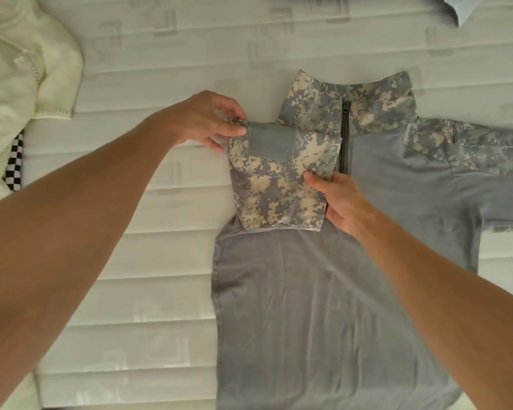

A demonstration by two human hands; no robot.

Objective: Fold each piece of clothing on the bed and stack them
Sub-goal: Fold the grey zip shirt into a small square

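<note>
Head view: unmarked camouflage shirt (pixel 323 291), both hands.

Grey shirt (pixel 323 306): hem cut off at the bottom picture edge, far sleeve at the right.
Cream garment (pixel 18 84), bed's left edge: partly out of view.
Checkered cloth (pixel 14 170): mostly hidden beneath it.
Pale-blue item (pixel 462 7), top edge: unidentifiable.

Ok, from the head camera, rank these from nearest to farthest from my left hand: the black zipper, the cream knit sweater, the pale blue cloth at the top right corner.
From the left hand:
1. Black zipper, just to its right on the camouflage shirt's chest.
2. Cream knit sweater, far left on the bed.
3. Pale blue cloth, top right corner.
</note>
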